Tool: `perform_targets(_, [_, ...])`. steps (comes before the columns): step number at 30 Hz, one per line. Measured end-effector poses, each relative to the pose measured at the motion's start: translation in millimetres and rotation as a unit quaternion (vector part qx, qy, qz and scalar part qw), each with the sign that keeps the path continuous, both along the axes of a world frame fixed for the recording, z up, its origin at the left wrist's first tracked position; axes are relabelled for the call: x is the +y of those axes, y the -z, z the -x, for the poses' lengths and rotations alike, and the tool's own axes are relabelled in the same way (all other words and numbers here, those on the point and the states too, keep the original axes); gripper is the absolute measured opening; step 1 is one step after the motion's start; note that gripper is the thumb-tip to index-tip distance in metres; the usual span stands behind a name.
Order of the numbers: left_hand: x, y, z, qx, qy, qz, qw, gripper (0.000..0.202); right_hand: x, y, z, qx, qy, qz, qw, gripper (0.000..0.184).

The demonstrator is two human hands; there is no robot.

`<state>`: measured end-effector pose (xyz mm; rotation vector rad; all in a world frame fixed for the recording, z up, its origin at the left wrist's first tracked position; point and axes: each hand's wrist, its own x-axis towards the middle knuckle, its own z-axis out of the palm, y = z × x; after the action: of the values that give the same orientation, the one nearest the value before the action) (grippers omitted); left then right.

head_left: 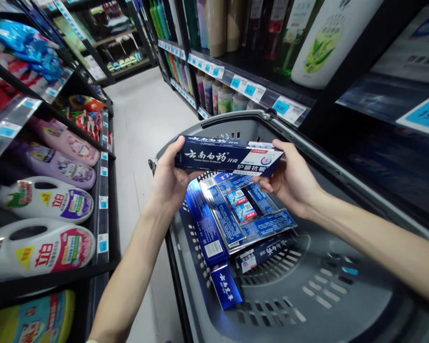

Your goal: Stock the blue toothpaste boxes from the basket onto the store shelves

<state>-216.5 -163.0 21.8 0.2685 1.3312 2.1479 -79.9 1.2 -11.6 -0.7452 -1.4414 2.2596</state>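
Between my two hands is a dark blue toothpaste box (214, 157) with white lettering, held level above the basket. My left hand (173, 174) grips its left end, thumb on top. My right hand (289, 174) is closed round the right end, fingers curled underneath. Below, in the grey plastic basket (343, 309), lie several more toothpaste boxes. A tall blue box (207, 228) runs along the left wall, with a small blue box (226, 286) near it. A blue multipack (252, 209) lies in the middle, and a dark toothpaste box (266, 252) rests beside it.
Shelves on the left hold detergent bottles (43, 247) and bagged products. To the right, a shelf with price tags (248, 90) carries a white bottle (329, 43) and other bottles, close to the basket's rim. A pale floor aisle (139, 124) runs ahead.
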Motion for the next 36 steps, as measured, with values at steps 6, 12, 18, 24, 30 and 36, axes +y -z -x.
perform_targets(6, [0, -0.2, 0, 0.003, -0.007, 0.0, 1.0, 0.023, 0, 0.1, 0, -0.003, 0.009, 0.004, 1.0, 0.042])
perform_targets(12, [-1, 1.3, 2, -0.004, -0.003, 0.0, 1.0, 0.023, 1, 0.2, -1, -0.007, -0.003, 0.002, 1.0, 0.045])
perform_targets(18, [-3, 0.6, 3, -0.018, 0.0, -0.002, 1.0, 0.021, -1, -0.6, -1, -0.013, -0.009, 0.0, 1.0, 0.047])
perform_targets(24, [-2, 1.4, 5, -0.007, -0.053, -0.018, 0.998, 0.013, 0, -1.6, -3, -0.009, -0.027, -0.021, 0.999, 0.044])
perform_targets(30, [-3, 7.5, 12, -0.006, -0.128, -0.067, 0.989, 0.013, -8, -5.6, -6, 0.055, -0.029, -0.129, 0.99, 0.06])
perform_targets(36, [-8, 5.0, 16, 0.01, -0.117, -0.102, 0.988, 0.018, -13, -5.9, -12, 0.156, 0.002, -0.45, 0.879, 0.048])
